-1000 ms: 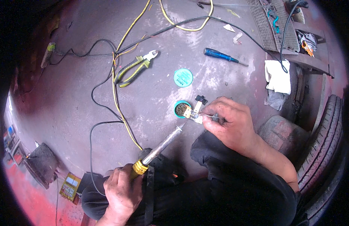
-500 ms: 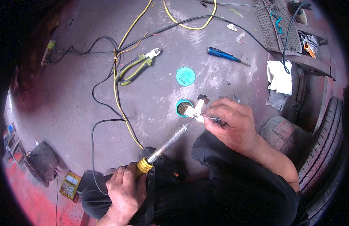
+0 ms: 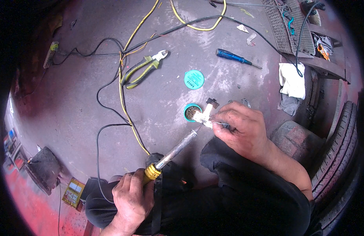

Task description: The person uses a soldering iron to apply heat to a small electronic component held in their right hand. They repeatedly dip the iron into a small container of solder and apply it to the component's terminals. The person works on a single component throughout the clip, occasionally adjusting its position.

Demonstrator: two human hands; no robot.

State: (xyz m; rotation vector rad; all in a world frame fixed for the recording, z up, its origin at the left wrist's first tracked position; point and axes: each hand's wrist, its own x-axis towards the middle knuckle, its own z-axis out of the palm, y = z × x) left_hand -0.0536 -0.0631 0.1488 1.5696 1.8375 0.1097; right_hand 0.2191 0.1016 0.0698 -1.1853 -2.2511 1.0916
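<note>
**Soldering iron at the white part**

Your left hand [image 3: 131, 196] is closed around the yellow handle of the soldering iron [image 3: 177, 148]; its metal barrel angles up to the small white plastic part [image 3: 203, 116]. Your right hand [image 3: 241, 128] pinches that part and a thin wire, just beside the round teal tin [image 3: 191, 112].

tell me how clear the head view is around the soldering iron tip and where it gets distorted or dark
Head view: sharp and evenly lit at the centre, soldering iron tip and small white part crisp; a pale sheen on the grey floor; fisheye bends the tyre at the rim; corners black.
</note>
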